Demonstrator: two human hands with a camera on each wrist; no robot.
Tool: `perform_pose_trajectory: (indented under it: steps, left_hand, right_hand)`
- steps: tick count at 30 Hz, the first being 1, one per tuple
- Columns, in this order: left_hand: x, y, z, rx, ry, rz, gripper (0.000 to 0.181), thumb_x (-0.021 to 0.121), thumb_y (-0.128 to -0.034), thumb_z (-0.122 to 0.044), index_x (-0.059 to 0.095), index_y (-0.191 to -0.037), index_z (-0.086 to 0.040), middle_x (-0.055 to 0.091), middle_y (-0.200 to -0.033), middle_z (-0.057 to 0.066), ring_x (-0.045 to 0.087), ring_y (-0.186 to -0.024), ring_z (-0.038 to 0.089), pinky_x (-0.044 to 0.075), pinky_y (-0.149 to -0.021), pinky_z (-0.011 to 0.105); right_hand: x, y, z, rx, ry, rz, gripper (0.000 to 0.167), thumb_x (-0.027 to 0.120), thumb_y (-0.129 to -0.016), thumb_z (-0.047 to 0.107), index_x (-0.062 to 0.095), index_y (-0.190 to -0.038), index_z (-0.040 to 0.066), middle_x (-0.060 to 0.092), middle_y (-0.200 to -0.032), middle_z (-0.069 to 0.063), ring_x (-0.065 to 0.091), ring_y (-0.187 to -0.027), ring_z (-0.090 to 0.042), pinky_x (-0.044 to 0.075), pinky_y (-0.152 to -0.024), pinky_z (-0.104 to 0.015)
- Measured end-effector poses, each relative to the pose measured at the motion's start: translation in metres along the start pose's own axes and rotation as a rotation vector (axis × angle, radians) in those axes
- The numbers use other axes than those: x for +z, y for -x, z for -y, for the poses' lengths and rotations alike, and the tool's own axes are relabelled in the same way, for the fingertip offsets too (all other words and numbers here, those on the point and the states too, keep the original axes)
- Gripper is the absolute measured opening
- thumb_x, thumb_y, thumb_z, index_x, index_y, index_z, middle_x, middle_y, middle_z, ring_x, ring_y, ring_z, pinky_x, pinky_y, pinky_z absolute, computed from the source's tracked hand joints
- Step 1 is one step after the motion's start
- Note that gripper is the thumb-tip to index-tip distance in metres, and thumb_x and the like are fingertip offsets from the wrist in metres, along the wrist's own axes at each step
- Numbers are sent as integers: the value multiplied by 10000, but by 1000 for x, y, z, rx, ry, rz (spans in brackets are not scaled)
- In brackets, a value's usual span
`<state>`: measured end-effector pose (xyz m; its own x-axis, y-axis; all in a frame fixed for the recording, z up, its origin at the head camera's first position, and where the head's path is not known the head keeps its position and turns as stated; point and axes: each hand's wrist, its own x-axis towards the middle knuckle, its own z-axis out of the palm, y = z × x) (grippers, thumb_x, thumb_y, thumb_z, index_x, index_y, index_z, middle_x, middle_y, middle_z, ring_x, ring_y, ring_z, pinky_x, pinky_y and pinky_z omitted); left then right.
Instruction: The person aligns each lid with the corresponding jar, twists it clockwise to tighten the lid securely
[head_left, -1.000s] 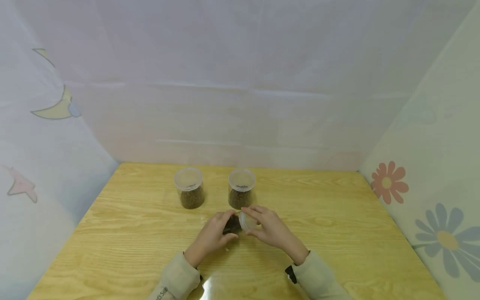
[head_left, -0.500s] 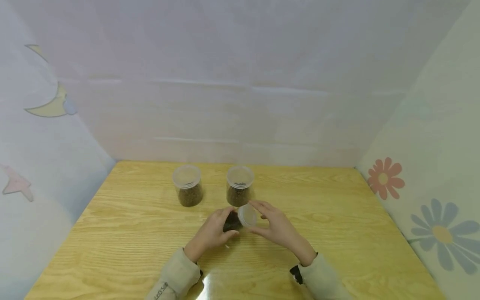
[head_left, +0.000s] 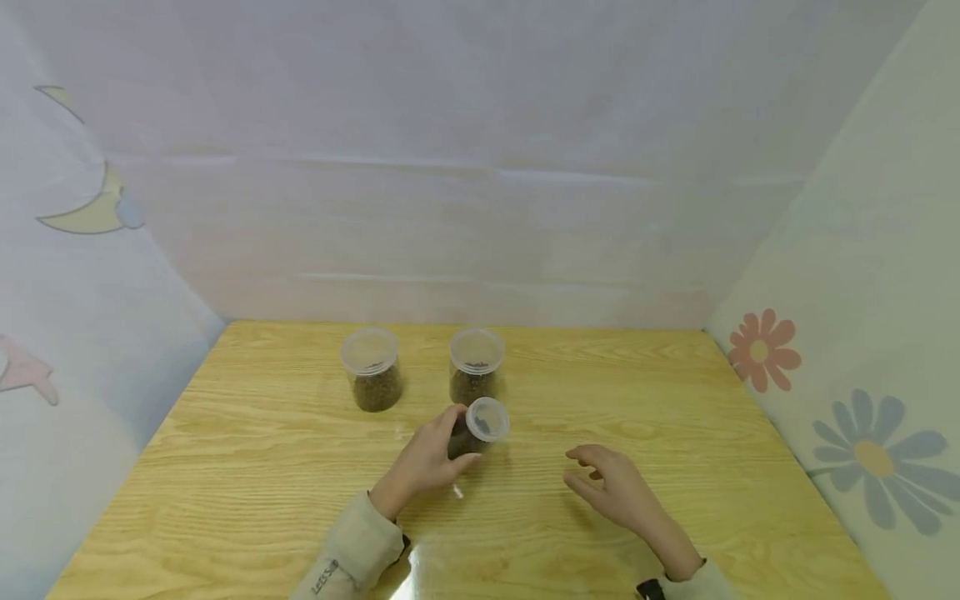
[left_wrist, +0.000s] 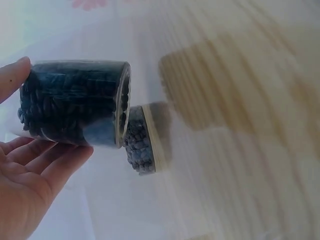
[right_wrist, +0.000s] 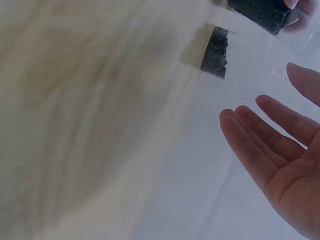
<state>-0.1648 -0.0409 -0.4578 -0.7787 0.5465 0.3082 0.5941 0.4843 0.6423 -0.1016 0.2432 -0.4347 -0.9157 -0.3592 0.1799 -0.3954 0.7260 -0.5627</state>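
Note:
My left hand [head_left: 427, 454] grips a clear jar [head_left: 487, 419] with a translucent lid, in front of two standing jars. It is tilted, its lid end to the right and towards me in the head view. Dark bean-like pieces fill most of the held jar [left_wrist: 75, 102] in the left wrist view, where thumb and fingers lie on opposite sides and the base looks raised off the table. Over the table to the right, my right hand [head_left: 618, 487] holds nothing; its fingers are spread and loosely bent, apart from the jar, as the right hand [right_wrist: 285, 155] in its wrist view confirms.
Two lidded clear jars with dark contents stand towards the back: the left jar [head_left: 375, 371] and the right jar [head_left: 476, 367], the latter just behind the held one. The wooden table [head_left: 247, 483] meets hanging cloth [head_left: 420, 233] at the back and both sides.
My right hand has let go of the held jar's lid end and moved away to the right and towards me. The left hand keeps hold of the jar; its lid end now faces up more.

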Motion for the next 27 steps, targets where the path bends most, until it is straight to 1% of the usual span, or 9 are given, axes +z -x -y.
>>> perform_pose_trajectory:
  steps: [5, 8, 11, 14, 17, 21, 27]
  left_hand:
    - [2, -3, -5, -18, 39, 21, 591, 699, -814, -182, 371, -1249, 49, 545, -1138, 150, 558, -1016, 255, 485, -815, 381]
    - [5, -7, -7, -39, 65, 42, 594, 683, -828, -213, 359, -1258, 36, 537, -1127, 129, 552, -972, 234, 484, -783, 364]
    - [11, -14, -10, -61, 107, 64, 612, 662, -844, -258, 337, -1284, 15, 523, -1149, 123, 543, -984, 233, 480, -796, 355]
    - [19, -22, -10, -80, 146, 75, 625, 653, -849, -285, 323, -1298, -3, 506, -1189, 127, 535, -1033, 244, 476, -833, 355]
    - [28, -32, -11, -86, 174, 75, 637, 654, -848, -291, 314, -1302, -2, 489, -1214, 135, 524, -1056, 249, 468, -850, 355]
    - [39, -47, -14, -95, 179, 63, 654, 652, -850, -286, 299, -1317, 7, 477, -1233, 142, 513, -1070, 239, 460, -862, 339]
    - [54, -69, -20, -110, 210, 56, 631, 620, -876, -264, 282, -1319, 32, 439, -1279, 173, 470, -1163, 259, 425, -933, 306]
  right_hand:
    - [-4, 16, -8, 0, -6, -6, 314, 647, -849, 160, 605, -1056, -73, 627, -1011, -189, 611, -832, -321, 529, -612, -277]
    - [-6, 21, -11, -4, -4, -4, 314, 644, -852, 158, 602, -1054, -78, 626, -1014, -194, 613, -825, -321, 532, -609, -283]
    - [-7, 24, -13, 4, -7, 10, 326, 633, -862, 168, 595, -1068, -81, 622, -1024, -198, 611, -832, -318, 533, -615, -295]
    - [-8, 27, -15, 2, -22, 27, 343, 622, -871, 178, 587, -1080, -92, 619, -1032, -210, 611, -837, -324, 534, -621, -308]
    - [-7, 30, -17, -5, -37, 40, 350, 612, -878, 178, 580, -1082, -105, 617, -1035, -223, 612, -841, -336, 537, -627, -317]
    - [-6, 33, -18, -8, -41, 45, 345, 600, -886, 177, 578, -1077, -110, 616, -1033, -232, 611, -842, -346, 537, -627, -330]
    - [-7, 34, -17, -29, -41, 42, 328, 599, -885, 153, 577, -1066, -120, 619, -1012, -241, 614, -825, -351, 538, -619, -343]
